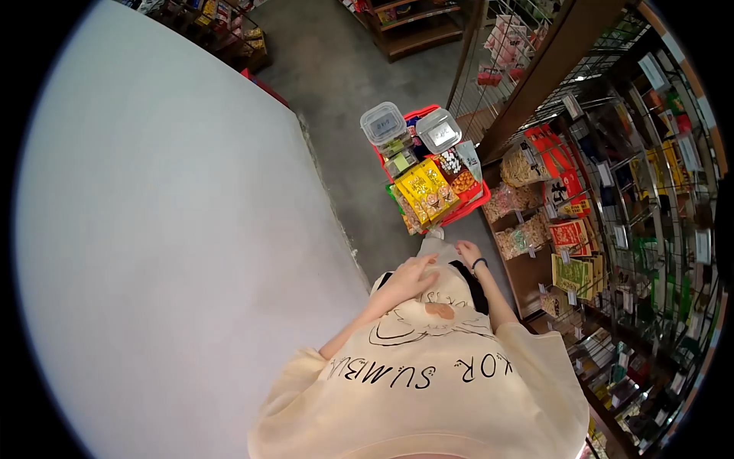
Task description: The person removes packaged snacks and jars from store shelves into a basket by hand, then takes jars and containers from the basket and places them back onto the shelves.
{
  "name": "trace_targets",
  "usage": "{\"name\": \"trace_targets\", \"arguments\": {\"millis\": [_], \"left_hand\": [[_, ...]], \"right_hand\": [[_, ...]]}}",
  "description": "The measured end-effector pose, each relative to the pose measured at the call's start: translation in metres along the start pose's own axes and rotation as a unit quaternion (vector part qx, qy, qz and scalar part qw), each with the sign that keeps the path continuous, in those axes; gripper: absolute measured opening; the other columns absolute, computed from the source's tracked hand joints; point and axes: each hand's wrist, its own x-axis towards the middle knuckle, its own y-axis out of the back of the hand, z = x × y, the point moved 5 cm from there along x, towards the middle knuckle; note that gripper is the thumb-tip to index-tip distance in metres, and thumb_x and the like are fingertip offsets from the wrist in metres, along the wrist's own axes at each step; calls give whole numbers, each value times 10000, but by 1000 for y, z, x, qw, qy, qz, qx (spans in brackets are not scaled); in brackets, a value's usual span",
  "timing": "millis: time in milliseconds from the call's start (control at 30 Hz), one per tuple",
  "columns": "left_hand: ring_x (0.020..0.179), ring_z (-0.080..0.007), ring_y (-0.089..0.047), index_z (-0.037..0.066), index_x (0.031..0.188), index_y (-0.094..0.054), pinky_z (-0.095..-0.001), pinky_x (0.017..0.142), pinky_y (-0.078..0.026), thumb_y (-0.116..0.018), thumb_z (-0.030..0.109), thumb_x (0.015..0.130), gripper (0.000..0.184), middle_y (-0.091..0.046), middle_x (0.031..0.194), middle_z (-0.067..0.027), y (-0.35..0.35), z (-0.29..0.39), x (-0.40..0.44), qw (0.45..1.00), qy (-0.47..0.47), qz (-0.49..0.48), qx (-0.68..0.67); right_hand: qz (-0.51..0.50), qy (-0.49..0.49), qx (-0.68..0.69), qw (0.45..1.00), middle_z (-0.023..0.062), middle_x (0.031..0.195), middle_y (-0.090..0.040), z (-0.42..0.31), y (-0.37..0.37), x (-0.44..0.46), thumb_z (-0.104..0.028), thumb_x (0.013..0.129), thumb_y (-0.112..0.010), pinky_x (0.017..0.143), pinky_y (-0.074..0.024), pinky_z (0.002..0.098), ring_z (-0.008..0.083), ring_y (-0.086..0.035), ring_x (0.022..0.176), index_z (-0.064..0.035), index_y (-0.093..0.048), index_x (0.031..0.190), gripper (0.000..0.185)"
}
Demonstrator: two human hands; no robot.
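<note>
My left hand (413, 278) is held in front of the cream T-shirt (428, 382), fingers stretched and slightly apart, with nothing in it. Beside the shirt's lower edge, my right hand (469, 252) hangs loosely, a dark band around its wrist; its fingers are relaxed and no object shows in them. Beyond both hands, apart from them, a red shopping basket (480, 200) stands on the floor, full of goods. Yellow snack packets (426, 191) lie at its near side. Two clear plastic tubs (382, 124) with pale lids sit at its far end.
A plain white surface (176, 229) fills the left side. Along the right, wire shelving (612, 176) holds many bagged snacks (526, 236), its lower edge close to my right arm. Grey floor (321, 84) runs ahead to a wooden shelf unit (417, 42).
</note>
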Motion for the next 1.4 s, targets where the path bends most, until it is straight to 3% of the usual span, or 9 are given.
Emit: {"name": "trace_targets", "arguments": {"millis": [167,400,600,667,900,967,1067,1233,1400], "left_hand": [[1065,-315,-479,18,1206,-426,-370,904,-372,-532,247,834,450,-527,1130,-167,36,23,46,998,-2,45,31],[1079,-328,-454,20,1178,-450,-388,902,-362,-537,238,826,423,-523,1119,-170,65,16,77,993,49,89,56],[1101,-311,-426,19,1168,-447,-410,898,-341,-535,182,799,413,-505,1110,-162,104,-13,87,947,54,219,227],[1103,-314,-426,34,1165,-459,-410,902,-345,-549,178,789,412,-513,1104,-157,119,-21,92,946,67,231,219],[1096,-253,-469,23,1154,-484,-334,919,-362,-556,186,824,375,-550,1098,-134,166,-109,124,965,98,242,12],[1135,-222,-439,34,1194,-453,-334,938,-347,-540,225,838,414,-502,1179,-114,174,-138,138,948,145,231,-164],[1171,-220,-403,45,1241,-399,-367,942,-346,-518,272,843,473,-433,1250,-106,191,-136,153,903,211,238,-289],[1205,-214,-359,47,1295,-307,-384,965,-324,-515,312,834,571,-383,1281,-105,212,-149,182,862,226,211,-401],[1229,-219,-318,63,1314,-260,-408,992,-276,-542,299,813,622,-346,1302,-92,226,-159,203,845,223,182,-450]], "right_hand": [[20,62,3,998,143,932,-638,-53,-3,12,-234,825,-511,766,-449,286,220,-602,881,-17,-592,1038,314],[68,166,3,984,128,811,-644,-156,-9,11,-179,834,-538,660,-470,265,193,-623,730,-22,-593,1015,246],[106,198,7,974,153,819,-630,-227,-15,39,-153,841,-532,670,-466,284,216,-621,758,-16,-591,975,202],[141,293,16,946,160,862,-624,-245,-19,47,-133,843,-524,703,-465,311,247,-614,809,-11,-586,976,190],[176,318,39,931,125,876,-627,-307,-33,47,-28,815,-498,737,-460,329,264,-597,826,-21,-591,958,171],[184,342,25,921,116,863,-620,-320,-43,49,-6,792,-501,735,-459,329,267,-585,823,-17,-590,944,176],[180,352,8,919,118,869,-613,-346,-55,55,-6,795,-489,748,-453,336,285,-574,831,-20,-593,940,179],[199,325,-95,920,184,1069,-539,-368,-68,93,-110,785,-503,832,-419,391,354,-511,963,-8,-520,1092,325],[181,279,-100,938,209,1082,-537,-377,-76,124,-140,784,-504,857,-408,402,365,-503,1006,-3,-515,1104,349]]}}
